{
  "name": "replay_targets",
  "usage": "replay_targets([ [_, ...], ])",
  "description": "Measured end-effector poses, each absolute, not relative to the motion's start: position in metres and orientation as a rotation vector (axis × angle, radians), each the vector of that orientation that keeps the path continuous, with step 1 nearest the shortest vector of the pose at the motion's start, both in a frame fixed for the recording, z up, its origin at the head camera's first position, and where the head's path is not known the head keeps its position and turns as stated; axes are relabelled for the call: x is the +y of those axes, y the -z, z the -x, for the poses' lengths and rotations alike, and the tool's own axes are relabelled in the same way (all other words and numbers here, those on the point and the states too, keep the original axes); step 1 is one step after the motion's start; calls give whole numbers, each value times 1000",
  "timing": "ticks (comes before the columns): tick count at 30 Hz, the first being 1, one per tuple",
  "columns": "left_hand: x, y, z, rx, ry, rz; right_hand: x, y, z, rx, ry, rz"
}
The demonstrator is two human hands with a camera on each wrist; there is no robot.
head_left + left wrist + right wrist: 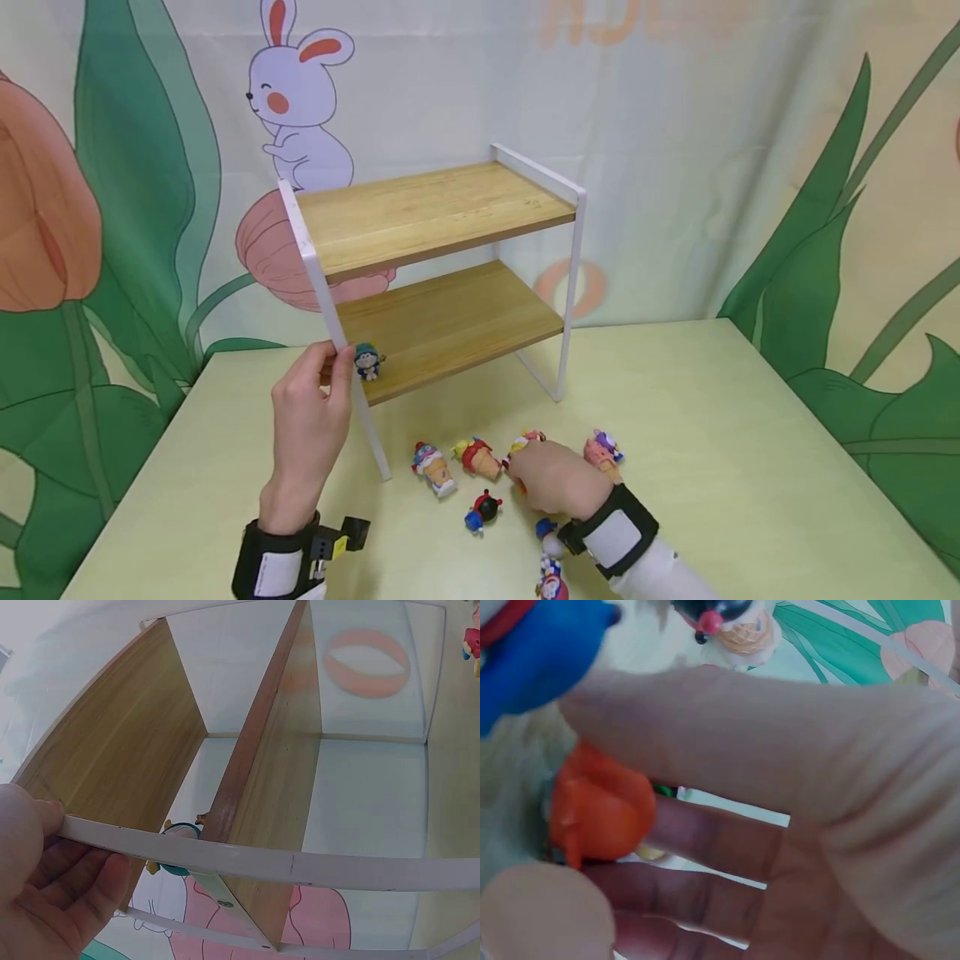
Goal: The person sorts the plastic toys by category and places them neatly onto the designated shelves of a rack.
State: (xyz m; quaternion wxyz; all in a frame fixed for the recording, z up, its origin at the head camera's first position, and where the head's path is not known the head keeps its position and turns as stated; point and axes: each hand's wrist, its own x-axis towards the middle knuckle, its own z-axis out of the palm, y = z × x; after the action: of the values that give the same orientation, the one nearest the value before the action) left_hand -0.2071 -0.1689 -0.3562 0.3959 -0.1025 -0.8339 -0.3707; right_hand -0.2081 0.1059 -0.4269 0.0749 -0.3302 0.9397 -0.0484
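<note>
Orange figurine (pixel 604 814), pinched in partly curled right hand (pixel 562 481), left hand (pixel 311 421) gripping white shelf frame (pixel 345 871)

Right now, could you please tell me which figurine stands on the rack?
The teal-hatted one, upright on the lower shelf beside the left hand; the others are lower, around the right hand.
</note>
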Motion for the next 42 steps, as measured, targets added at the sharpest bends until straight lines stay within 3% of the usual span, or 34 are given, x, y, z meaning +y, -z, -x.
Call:
replay_targets([
  [12,-170,357,206,-2114,944,247,107,428,208,2843,123,1016],
  [30,-168,357,207,-2126,935,242,136,389,223,2674,543,1073],
  [42,-169,358,208,-2116,935,259,147,385,229,2710,676,1120],
])
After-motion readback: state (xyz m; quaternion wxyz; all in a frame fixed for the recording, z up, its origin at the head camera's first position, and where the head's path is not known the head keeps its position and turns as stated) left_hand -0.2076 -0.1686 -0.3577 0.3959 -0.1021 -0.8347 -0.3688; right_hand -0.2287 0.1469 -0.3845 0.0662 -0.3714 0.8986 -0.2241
